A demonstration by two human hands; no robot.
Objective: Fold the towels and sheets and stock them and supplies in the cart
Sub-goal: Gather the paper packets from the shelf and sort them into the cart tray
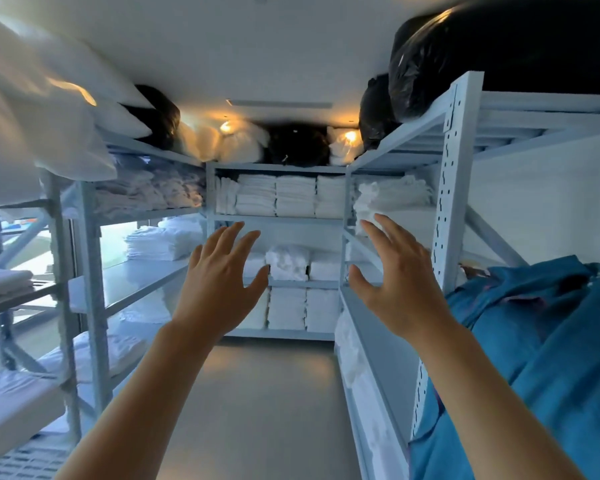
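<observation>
Both hands empty, fingers spread: left hand [219, 282] and right hand [395, 282] at frame centre, before folded white towels [276, 195] on pale-blue shelving [459, 188].

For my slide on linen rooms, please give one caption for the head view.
Open left hand and right hand reach out, holding nothing, toward shelves of folded white linen.
</observation>
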